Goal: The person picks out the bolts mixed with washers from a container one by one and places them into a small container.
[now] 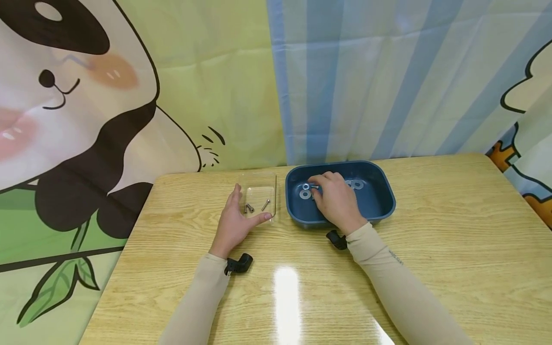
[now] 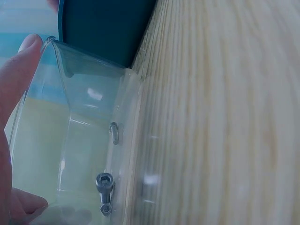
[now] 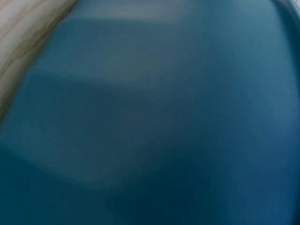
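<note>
My left hand [image 1: 235, 225] holds a clear plastic box [image 1: 260, 178] at its near left corner, thumb along the near rim and fingers along the left side. Several small metal socket-head screws [image 1: 266, 205] lie in that box; one screw head [image 2: 104, 181] with a hex recess shows in the left wrist view. Over the dark blue bin [image 1: 379, 203], my right hand [image 1: 338, 199] pinches a small screw [image 1: 315, 187] between thumb and fingers. Flat metal washers [image 1: 304, 194] lie on the bin's floor beside those fingers, partly hidden by the hand. The right wrist view shows only the bin's blue wall [image 3: 140, 117].
Box and bin stand side by side near the back edge of a light wooden table [image 1: 453, 230], a narrow gap between them. Behind it hangs a printed curtain [image 1: 215, 72]. Black wrist cameras [image 1: 240, 263] sit on both wrists.
</note>
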Tool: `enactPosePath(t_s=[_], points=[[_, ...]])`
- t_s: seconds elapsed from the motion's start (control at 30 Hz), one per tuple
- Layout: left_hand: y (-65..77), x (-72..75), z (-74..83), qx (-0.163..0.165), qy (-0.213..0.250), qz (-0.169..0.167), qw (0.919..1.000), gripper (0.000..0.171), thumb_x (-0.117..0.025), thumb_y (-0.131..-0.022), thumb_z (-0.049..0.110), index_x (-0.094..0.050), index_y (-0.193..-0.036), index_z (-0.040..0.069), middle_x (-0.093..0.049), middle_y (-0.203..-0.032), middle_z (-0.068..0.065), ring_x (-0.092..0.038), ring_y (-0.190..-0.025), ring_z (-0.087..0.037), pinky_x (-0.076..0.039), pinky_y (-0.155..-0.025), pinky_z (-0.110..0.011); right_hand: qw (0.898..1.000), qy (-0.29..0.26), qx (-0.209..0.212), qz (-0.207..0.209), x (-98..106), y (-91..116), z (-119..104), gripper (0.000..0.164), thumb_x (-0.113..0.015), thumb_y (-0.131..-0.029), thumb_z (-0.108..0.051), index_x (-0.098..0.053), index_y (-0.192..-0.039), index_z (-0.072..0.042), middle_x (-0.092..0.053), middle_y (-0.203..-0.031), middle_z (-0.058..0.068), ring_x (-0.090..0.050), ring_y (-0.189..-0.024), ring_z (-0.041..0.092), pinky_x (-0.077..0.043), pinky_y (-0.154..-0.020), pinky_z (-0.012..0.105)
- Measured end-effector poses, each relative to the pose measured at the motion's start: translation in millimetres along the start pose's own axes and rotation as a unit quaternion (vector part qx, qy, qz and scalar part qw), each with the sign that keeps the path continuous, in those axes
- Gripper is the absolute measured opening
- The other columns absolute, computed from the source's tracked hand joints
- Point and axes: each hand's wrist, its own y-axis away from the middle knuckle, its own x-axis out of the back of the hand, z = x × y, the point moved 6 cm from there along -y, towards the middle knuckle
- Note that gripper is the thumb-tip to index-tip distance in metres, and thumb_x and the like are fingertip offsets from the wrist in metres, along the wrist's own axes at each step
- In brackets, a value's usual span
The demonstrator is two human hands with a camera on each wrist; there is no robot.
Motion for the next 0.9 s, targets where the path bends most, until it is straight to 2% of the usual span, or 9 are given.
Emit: enactPosePath(t_s=[0.17,0.57,0.77,0.9], points=[[-0.7,1.0,0.7,-0.002,-0.005,0.003,1.0,0.134,-0.075,-0.067,0.078,-0.005,-0.164,0.019,-0.016,-0.167,-0.008,-0.021,-0.149,-0.039,-0.026,-0.115,-0.061,1.0,0.005,-0.001,0.006,3,1,5,0.024,-0.073,-0.092,-0.01,-0.075,-0.116,-0.009,-0.068,-0.103,0.012,-0.058,-0.09,0.03,-0.052,-0.059,0.04],[0.0,0.6,-0.5,0.007,-0.009,0.002,0.9999,0.133,-0.076,-0.067,0.078,-0.003,-0.163,0.022,-0.016,-0.167,-0.009,-0.021,-0.149,-0.039,-0.026,-0.114,-0.062,1.0,0.005,-0.02,-0.003,5,3,19,0.026,-0.071,-0.094,-0.011,-0.073,-0.12,-0.008,-0.067,-0.11,0.015,-0.058,-0.094,0.032,-0.052,-0.06,0.042],[0.1,1.0,-0.1,0.006,-0.008,0.004,0.9999,0.13,-0.079,-0.069,0.071,-0.003,-0.163,0.022,-0.015,-0.167,-0.009,-0.021,-0.149,-0.039,-0.026,-0.114,-0.062,0.999,0.009,-0.038,-0.023,3,3,29,0.029,-0.071,-0.094,-0.012,-0.071,-0.122,-0.007,-0.065,-0.114,0.017,-0.057,-0.096,0.033,-0.052,-0.064,0.045],[-0.2,0.4,0.0,0.002,-0.006,0.002,1.0,0.133,-0.077,-0.067,0.076,-0.004,-0.164,0.02,-0.014,-0.167,-0.008,-0.02,-0.15,-0.039,-0.025,-0.115,-0.062,0.998,0.012,-0.045,-0.041,2,4,36,0.031,-0.071,-0.094,-0.012,-0.07,-0.125,-0.006,-0.064,-0.115,0.019,-0.056,-0.097,0.034,-0.052,-0.064,0.044]])
